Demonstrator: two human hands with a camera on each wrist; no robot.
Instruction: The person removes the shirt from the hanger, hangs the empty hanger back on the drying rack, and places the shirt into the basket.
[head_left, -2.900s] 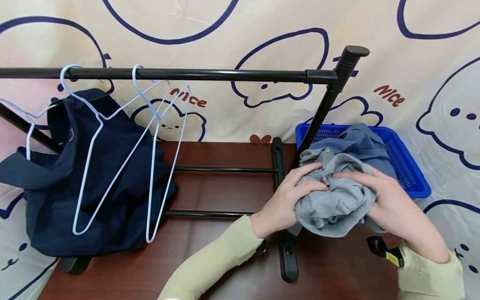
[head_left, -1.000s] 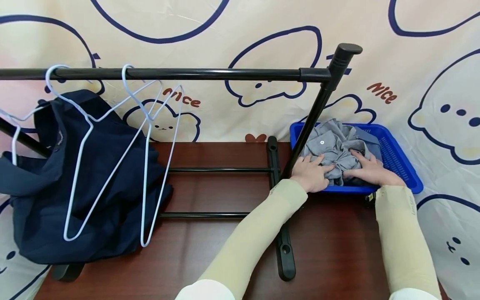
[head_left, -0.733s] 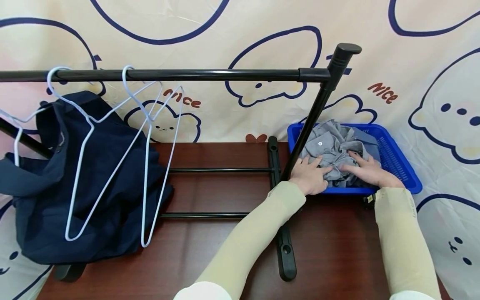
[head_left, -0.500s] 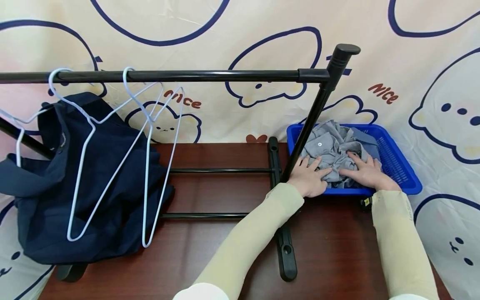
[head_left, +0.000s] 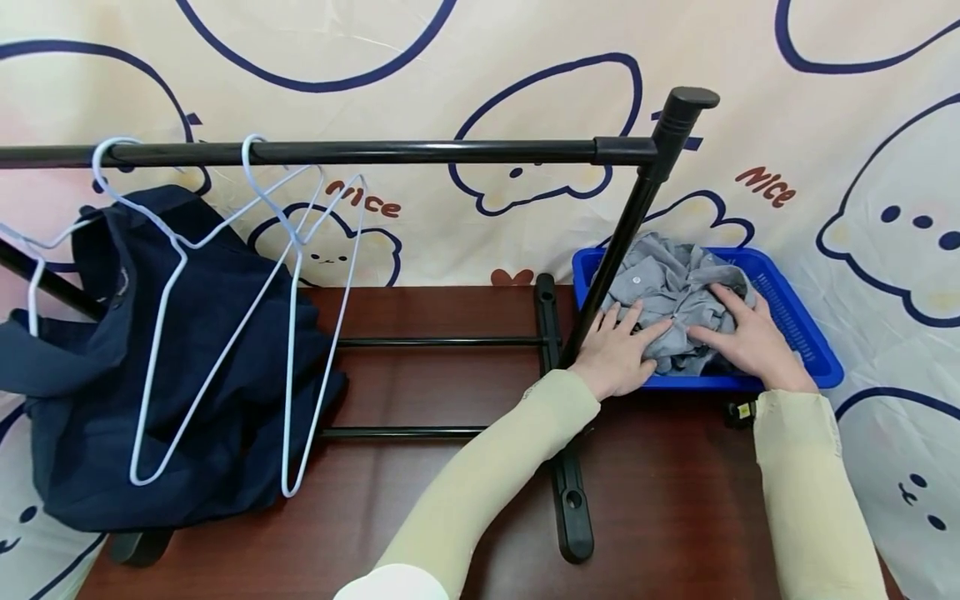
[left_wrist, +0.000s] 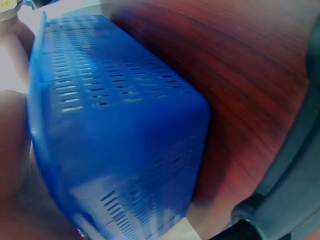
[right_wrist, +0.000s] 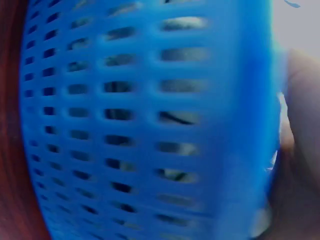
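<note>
1. My left hand [head_left: 617, 357] is loose, with its fingers spread out on the grey button shirt [head_left: 675, 275].
2. My right hand [head_left: 757, 343] is relaxed too. Its thumb and pointing finger are wide apart and touch the other side of the shirt.
3. The shirt is all bunched up in a blue basket [head_left: 813, 333] with little holes in its sides. One white button shows.
4. The basket sits by the far right corner of the brown table [head_left: 697, 500]. Both my hands reach in over its near rim.
5. A black clothes rack [head_left: 450, 152] stands on the table. Its right post passes in front of the basket's left end, and its right foot [head_left: 573, 517] points toward the table's near edge.
6. Two pale blue hangers [head_left: 247, 162] hang from the bar, over the table's left part.
7. Behind them is a dark blue garment [head_left: 112, 417] with a collar, near the table's left edge.
</note>
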